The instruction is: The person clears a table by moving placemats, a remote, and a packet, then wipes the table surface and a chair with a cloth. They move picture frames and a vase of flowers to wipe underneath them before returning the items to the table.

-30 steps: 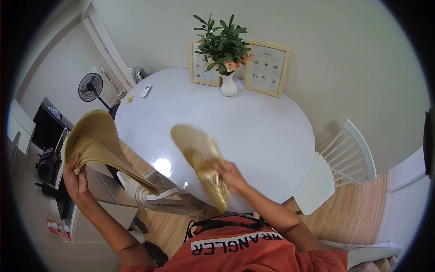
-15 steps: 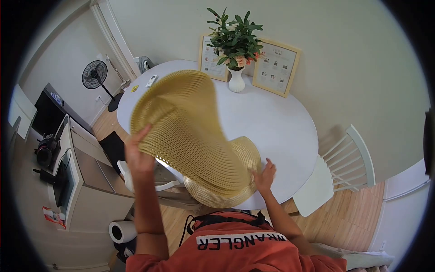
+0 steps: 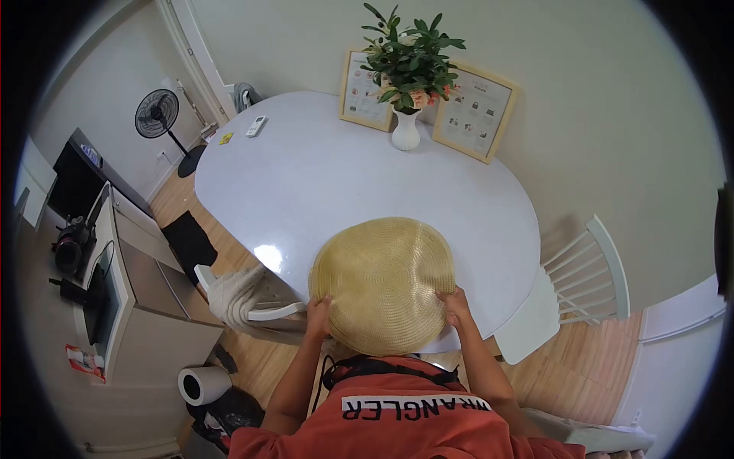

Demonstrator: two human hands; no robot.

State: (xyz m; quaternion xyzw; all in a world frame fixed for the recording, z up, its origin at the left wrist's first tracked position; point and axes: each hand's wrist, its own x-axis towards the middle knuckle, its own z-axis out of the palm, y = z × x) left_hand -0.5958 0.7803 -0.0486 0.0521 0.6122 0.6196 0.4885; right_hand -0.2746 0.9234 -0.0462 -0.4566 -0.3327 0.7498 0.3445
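A round, gold woven placemat point(image 3: 382, 283) lies at the near edge of the white oval table point(image 3: 367, 180), partly overhanging it toward my body. It looks nearly flat, with light glinting on its right half. My left hand point(image 3: 319, 315) grips its left rim, fingers curled around the edge. On the opposite rim, my right hand point(image 3: 456, 306) pinches the edge. Whether other mats lie underneath cannot be made out from above.
Toward the back stand a white vase point(image 3: 406, 131) with leafy flowers and two framed prints point(image 3: 475, 111). A remote point(image 3: 256, 126) lies at the far left. White chairs stand right point(image 3: 589, 275) and left point(image 3: 264, 306); a black fan point(image 3: 157, 115) is beyond.
The upper mat, lifted and bent by my left hand, has come down flat over the one below. My left hand moved right and down; my right hand now grips the rim.
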